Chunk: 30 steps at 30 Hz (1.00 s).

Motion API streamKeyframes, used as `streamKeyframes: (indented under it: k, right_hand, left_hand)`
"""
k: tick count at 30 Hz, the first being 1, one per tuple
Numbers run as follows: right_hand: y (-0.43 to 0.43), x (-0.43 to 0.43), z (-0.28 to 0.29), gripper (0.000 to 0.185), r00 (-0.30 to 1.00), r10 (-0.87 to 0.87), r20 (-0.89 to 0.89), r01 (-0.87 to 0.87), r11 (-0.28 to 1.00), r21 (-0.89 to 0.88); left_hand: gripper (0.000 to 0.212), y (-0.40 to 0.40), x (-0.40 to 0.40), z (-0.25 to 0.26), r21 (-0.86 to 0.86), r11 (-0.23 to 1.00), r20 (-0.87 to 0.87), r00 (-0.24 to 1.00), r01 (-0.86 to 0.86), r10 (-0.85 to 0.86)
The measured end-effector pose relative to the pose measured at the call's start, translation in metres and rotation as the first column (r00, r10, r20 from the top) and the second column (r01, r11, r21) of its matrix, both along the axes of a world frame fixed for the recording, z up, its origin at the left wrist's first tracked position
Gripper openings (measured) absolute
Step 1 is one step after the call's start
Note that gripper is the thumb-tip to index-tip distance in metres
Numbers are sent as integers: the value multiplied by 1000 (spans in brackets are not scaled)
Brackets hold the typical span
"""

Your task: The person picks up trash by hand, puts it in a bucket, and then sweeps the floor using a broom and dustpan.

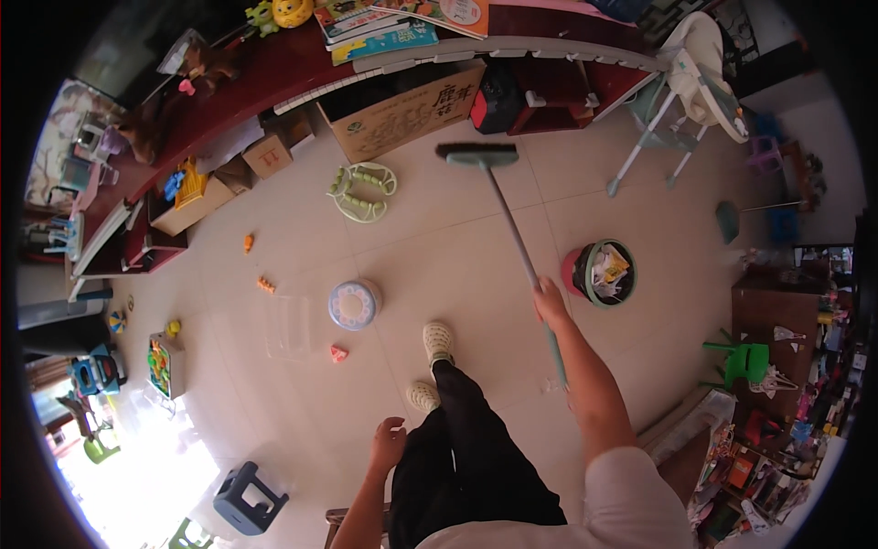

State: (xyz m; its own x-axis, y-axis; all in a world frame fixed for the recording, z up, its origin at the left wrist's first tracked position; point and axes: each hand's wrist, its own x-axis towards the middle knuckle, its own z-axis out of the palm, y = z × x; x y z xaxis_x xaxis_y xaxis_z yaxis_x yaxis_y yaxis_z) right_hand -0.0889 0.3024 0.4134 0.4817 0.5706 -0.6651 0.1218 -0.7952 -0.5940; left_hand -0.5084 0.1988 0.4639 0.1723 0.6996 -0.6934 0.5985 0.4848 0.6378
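Observation:
My right hand [549,302] is closed around the grey-green handle of a broom [506,209]. The broom's dark bristles and green head lie on the tiled floor before the cardboard box [405,113]. My left hand [389,442] hangs beside my left thigh with its fingers loosely curled and apart, and I see nothing in it. Close to the right of the broom handle stands a trash bin [610,273] with a green rim, a black liner and wrappers inside. Left of the broom head, a green and white roller massager [362,192] rests on the floor.
A round patterned stool [354,305], a clear plastic tray [288,328] and a red-and-white scrap [339,353] are on the floor. Small orange pieces [266,285] lie further left. A dark stool [250,499] stands lower left, a high chair [693,89] upper right, a green chair [744,362] at right.

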Motion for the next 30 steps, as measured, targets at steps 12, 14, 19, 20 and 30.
streamKeyframes:
  k: [12, 14, 19, 20, 30]
  right_hand:
    - [-171, -1, -21, 47, 939, 318, 129, -208, 826, -524]
    - [-207, -16, 53, 43, 961, 277, 5, -214, 754, -621]
    - [-264, -9, 149, 21, 967, 256, -11, -223, 821, -526]
    - [-258, -12, 169, 19, 970, 245, 11, -193, 790, -582]
    - [-36, -44, 35, 28, 981, 107, 161, -70, 973, -221]
  left_hand:
    - [20, 64, 12, -12, -53, 997, -68, 996, -55, 51]
    - [20, 73, 23, -11, -71, 996, -77, 996, -51, 46]
    - [21, 84, 43, -23, -23, 1000, 20, 1000, -16, 17]
    - [22, 85, 43, -25, -21, 1000, 44, 999, 6, -5]
    - [23, 101, -7, -53, -14, 1000, 78, 997, 8, -7]
